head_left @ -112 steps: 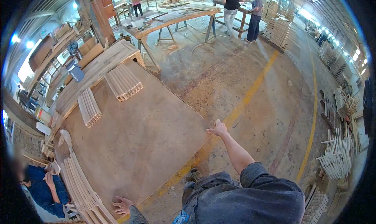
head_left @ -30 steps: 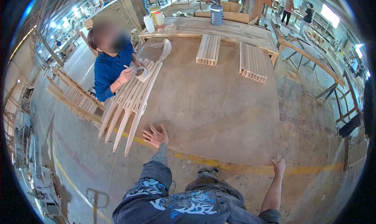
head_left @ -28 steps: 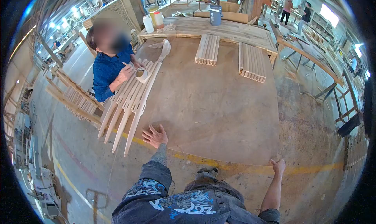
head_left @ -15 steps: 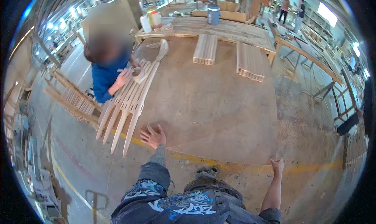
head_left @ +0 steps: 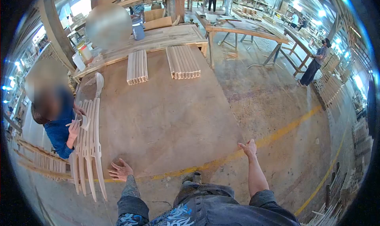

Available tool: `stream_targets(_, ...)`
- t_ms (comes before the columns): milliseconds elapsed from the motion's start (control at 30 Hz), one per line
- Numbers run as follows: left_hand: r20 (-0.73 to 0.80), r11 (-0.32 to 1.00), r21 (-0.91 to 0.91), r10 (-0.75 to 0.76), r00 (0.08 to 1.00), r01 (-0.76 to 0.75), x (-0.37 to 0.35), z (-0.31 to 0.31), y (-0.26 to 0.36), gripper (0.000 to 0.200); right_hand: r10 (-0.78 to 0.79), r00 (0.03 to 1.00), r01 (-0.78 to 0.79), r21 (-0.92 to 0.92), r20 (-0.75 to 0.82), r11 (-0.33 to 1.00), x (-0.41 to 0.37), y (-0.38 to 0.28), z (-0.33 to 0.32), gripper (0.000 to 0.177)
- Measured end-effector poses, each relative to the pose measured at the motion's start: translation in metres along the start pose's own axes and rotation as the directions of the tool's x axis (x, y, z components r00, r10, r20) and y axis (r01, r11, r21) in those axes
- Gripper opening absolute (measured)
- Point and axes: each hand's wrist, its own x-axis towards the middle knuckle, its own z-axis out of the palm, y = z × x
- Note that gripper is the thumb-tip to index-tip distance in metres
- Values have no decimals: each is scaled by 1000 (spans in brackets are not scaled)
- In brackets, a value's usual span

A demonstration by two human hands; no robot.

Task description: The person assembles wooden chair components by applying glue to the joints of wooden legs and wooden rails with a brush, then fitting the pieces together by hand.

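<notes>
A wide brown tabletop (head_left: pixel 166 119) lies before me. My left hand (head_left: pixel 121 170) rests near its front-left edge, fingers spread and holding nothing. At the front-right corner, my right hand (head_left: pixel 248 148) grips the tabletop, thumb reaching over the corner; some of its fingers are hidden. Left of the middle lie several long shaped wooden pieces (head_left: pixel 96 135), side by side, their tapered ends jutting past the front edge near my left hand. Two bundles of wooden slats, a left one (head_left: pixel 137 67) and a right one (head_left: pixel 183 62), sit toward the far side.
At the left, a co-worker in a blue top (head_left: pixel 59 127) holds a small round container (head_left: pixel 84 122) over the wooden pieces. A wooden bench (head_left: pixel 166 37) with a blue jug (head_left: pixel 138 30) stands behind. Another worktable (head_left: pixel 245 33) and a standing person (head_left: pixel 314 64) are at the right.
My view has swung to the right, so the tabletop and wooden pieces appear farther left. Both my hands keep their places at the tabletop's edge. Another blurred head shows behind the bench.
</notes>
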Motion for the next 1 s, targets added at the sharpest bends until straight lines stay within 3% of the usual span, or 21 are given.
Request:
stream_targets(567,-58,1000,4,21,998,-20,-1,0,0,70,50,999,-50,-19,12,999,3,-2,-2,66)
stream_targets(767,-43,1000,-4,11,999,-11,-1,-1,1,71,81,994,-83,37,69,996,6,5,2,66)
stream_targets(833,50,998,58,-39,998,36,1,-3,3,73,104,993,-107,58,48,993,8,8,8,63)
stream_targets(1000,2,1000,2,-12,1000,12,-1,-2,1,70,112,993,-115,69,41,991,4,5,6,64)
